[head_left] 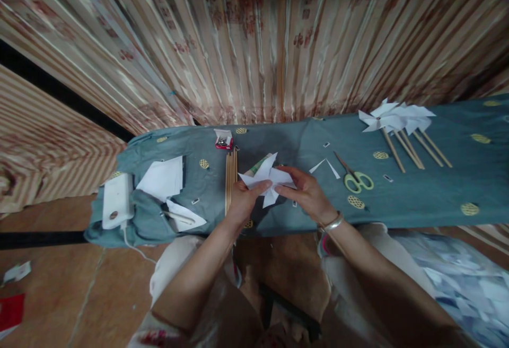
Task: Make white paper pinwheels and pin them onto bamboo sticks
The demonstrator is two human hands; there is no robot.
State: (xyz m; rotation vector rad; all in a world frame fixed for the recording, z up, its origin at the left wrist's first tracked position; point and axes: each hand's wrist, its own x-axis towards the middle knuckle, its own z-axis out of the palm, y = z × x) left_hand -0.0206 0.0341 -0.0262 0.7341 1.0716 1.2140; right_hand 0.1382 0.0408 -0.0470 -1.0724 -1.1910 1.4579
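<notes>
Between my two hands is a white paper pinwheel (269,174) with folded blades, held above the cloth. My left hand (247,194) pinches its left side, the thumb pressed near the centre. The fingers of my right hand (304,191) grip its right blade, thumb in front and fingers behind. Just left of the pinwheel lies a row of several thin wooden sticks (230,178). A small red box (223,140) of metal pins or tacks stands open behind them. Under the pinwheel's upper edge shows a green and white piece (256,166) that I cannot make out.
Scissors with green handles (358,181) and paper strips (326,166) lie to the right. Finished pinwheels on sticks (401,120) rest at the far right. Paper sheets (162,178), a folded paper with a pencil-like tool (183,215) and a white power bank-like box (118,201) are left.
</notes>
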